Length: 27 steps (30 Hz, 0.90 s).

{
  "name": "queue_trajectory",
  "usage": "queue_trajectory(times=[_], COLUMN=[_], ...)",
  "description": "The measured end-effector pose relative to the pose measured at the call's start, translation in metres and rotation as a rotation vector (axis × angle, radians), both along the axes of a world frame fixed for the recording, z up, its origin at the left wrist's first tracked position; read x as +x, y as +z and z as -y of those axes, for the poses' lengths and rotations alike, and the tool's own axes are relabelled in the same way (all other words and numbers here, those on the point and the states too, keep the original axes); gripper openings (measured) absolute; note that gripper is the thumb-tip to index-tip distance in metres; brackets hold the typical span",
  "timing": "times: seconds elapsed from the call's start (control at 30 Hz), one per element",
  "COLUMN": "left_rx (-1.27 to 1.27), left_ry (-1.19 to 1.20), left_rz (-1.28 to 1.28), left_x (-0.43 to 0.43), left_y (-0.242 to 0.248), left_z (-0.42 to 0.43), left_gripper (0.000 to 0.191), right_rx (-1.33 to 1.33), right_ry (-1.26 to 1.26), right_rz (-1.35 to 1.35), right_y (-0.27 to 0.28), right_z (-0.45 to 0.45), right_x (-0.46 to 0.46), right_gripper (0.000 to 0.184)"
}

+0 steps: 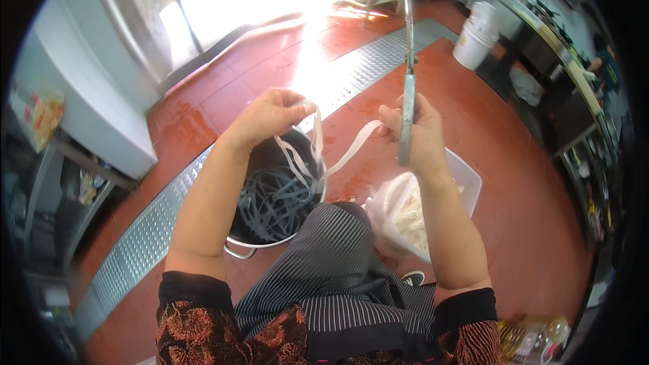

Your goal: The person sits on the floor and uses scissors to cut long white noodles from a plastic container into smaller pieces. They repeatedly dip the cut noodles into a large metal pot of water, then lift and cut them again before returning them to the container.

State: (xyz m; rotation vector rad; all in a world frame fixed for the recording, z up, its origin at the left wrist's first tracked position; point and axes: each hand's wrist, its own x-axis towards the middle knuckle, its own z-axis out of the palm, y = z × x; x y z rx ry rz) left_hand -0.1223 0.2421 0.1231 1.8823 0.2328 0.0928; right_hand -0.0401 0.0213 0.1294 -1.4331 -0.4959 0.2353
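My left hand (276, 114) pinches pale, flat, ribbon-like strips (318, 134) above a large metal pot (291, 242) with a side handle. More strips (276, 197) lie tangled inside the pot, apparently in liquid. My right hand (423, 132) grips a long metal tool (407, 111) with a pivot, seemingly scissors viewed edge-on, pointing away from me. One strip runs from the pot's rim up to the fingers of this hand. Below my right forearm stands a white plastic tub (469, 177), partly hidden, with a plastic bag (383, 197) and pale strips (413, 218) in it.
A metal drain cover (365, 76) crosses the red tiled floor (517, 187). White buckets (475, 43) stand by the counter (547, 30) at right, where a person (606, 68) is. Shelving (96, 162) is at left. Bottles of yellow liquid (532, 337) sit at lower right.
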Motion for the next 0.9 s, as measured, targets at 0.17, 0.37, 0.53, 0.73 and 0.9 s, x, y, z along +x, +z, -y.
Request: queue_trajectory(times=[0.17, 0.37, 0.53, 0.73, 0.9], left_rx=[-0.291, -0.282, -0.368, -0.553, -0.468], left_ry=[0.04, -0.049, -0.02, -0.053, 0.029], left_rz=[0.149, 0.199, 0.184, 0.145, 0.151], left_x=[-0.024, -0.043, -0.054, -0.069, -0.07], left_y=[0.023, 0.037, 0.015, -0.012, -0.009], left_z=[-0.035, -0.054, -0.059, -0.048, -0.052], left_gripper=[0.019, 0.024, 0.026, 0.028, 0.022], right_rx=[-0.162, -0.22, -0.221, -0.158, -0.173], right_ry=[0.073, 0.21, 0.274, 0.286, 0.296], right_rz=[-0.026, -0.201, -0.323, -0.41, -0.401], right_y=[-0.014, -0.053, -0.071, -0.076, -0.079], right_z=[-0.031, -0.052, -0.065, -0.079, -0.083], right_x=[-0.006, -0.02, -0.029, -0.034, -0.035], right_gripper=[0.017, 0.023, 0.024, 0.023, 0.027])
